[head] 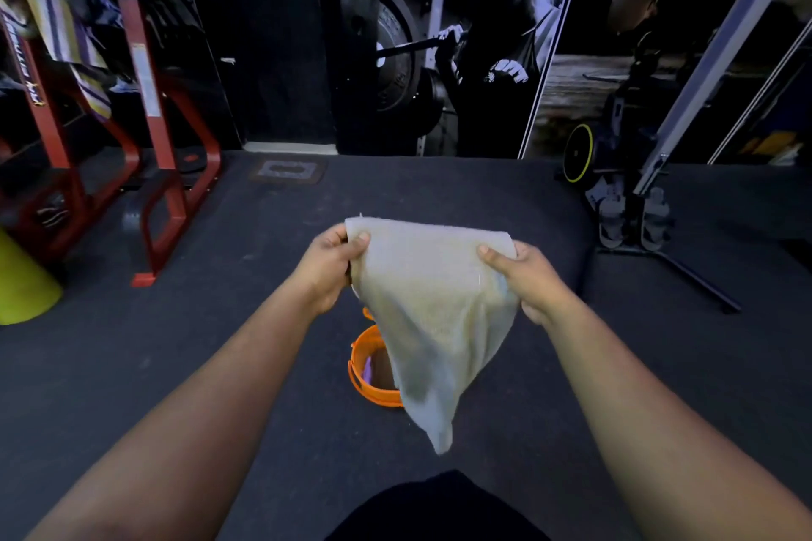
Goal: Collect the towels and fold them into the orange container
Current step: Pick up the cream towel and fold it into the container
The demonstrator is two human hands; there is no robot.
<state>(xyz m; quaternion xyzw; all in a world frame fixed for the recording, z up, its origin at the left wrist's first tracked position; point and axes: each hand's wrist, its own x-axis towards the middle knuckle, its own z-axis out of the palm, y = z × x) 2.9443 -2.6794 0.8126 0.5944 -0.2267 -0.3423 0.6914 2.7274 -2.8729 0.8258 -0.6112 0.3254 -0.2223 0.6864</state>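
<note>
A pale grey towel (pixel 433 312) hangs in the air in front of the person, held up by its top edge and tapering down to a loose point. The left hand (pixel 327 266) pinches the towel's upper left corner, thumb on the near face and fingers curled behind. The right hand (pixel 525 277) grips the upper right corner the same way, thumb laid across the cloth. The two hands are well apart, so the top edge is stretched between them.

Below and behind the towel, an orange container (pixel 367 369) stands on the dark floor (pixel 219 321); the cloth covers its right part, and something purple shows inside it, too hidden to identify.

Farther out on the left, a striped towel (pixel 57 22) with purple and yellowish bands is draped over a red machine frame (pixel 149 101). A yellow-green object (pixel 22 281) sits at the left edge. A black stand with a yellow-rimmed wheel (pixel 580 158) is on the right, before a wall mural (pixel 439 35) of weightlifting.
</note>
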